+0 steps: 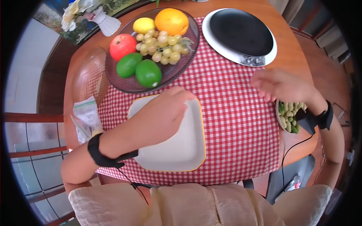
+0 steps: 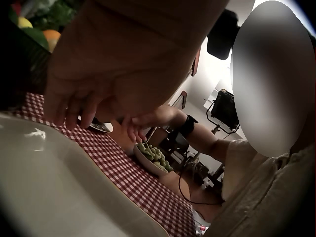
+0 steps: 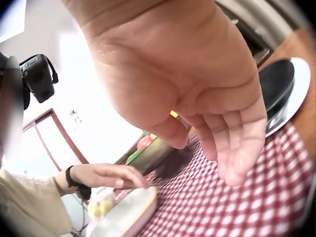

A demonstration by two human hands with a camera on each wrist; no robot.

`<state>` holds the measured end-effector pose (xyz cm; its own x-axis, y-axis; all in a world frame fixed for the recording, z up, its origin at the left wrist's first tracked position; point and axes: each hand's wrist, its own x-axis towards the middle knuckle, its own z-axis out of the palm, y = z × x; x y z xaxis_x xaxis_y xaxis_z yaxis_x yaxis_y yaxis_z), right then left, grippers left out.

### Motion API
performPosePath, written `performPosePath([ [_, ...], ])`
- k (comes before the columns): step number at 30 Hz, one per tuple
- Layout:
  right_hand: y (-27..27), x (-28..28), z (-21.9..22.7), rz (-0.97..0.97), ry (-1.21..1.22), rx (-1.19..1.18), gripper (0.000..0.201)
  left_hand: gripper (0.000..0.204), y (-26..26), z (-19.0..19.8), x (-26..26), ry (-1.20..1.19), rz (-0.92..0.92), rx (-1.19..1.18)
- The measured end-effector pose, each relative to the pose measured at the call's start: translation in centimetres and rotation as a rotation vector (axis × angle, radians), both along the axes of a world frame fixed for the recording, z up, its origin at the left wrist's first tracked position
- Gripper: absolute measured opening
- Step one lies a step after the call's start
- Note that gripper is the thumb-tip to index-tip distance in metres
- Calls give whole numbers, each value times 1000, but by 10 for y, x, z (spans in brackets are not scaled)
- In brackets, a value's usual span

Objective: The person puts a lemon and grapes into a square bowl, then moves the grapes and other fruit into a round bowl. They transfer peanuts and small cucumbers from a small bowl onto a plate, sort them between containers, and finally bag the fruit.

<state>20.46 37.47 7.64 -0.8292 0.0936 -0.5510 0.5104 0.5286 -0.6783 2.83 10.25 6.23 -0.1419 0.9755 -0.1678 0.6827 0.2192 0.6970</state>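
Note:
My left hand point(image 1: 160, 118) hangs over a white rectangular dish point(image 1: 175, 152) with a yellow rim, its fingers loosely bent and nothing between them. In the left wrist view the same hand point(image 2: 113, 74) shows above the dish's far side. My right hand point(image 1: 283, 86) is above the checked cloth point(image 1: 237, 124) on the right, near a bowl point(image 2: 145, 162) of pale and green peanut-shaped pieces. From the right wrist camera, its palm point(image 3: 182, 74) is bare and the fingers are relaxed, slightly curved.
A ribbed glass bowl point(image 1: 117, 81) at the back holds grapes point(image 1: 164, 47), an orange point(image 1: 171, 22), a lemon point(image 1: 143, 25), a red fruit point(image 1: 122, 47) and green fruits point(image 1: 148, 73). Behind is a round black-topped device point(image 1: 241, 32). Plastic bags point(image 1: 88, 115) and a clear lid-like dish point(image 1: 88, 75) lie left.

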Motion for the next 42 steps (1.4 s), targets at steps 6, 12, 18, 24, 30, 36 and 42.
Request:
performPosePath([
  [6,-88,-30,-16,-65,-270,-534,59,40,-81,9,-23,261,155,-6],
  [12,-128,-37,-30,-204,-388,-814,69,49,-135,-26,-50,-379,559,-210],
  [18,-152,-40,-29,-469,-314,-907,76,47,-136,-27,-48,-919,831,-333],
  [24,-161,-47,-15,-519,-330,-809,88,39,-139,-27,-59,-1065,812,-373],
  [30,-168,-48,-16,-576,-294,-809,92,41,-147,-29,-66,-1092,782,-373],
  [36,-182,-61,-13,-530,-282,-844,89,45,-166,-20,-75,-1064,835,-366],
  [42,-199,-84,-8,-481,-281,-895,85,43,-178,-6,-86,-995,933,-399],
])
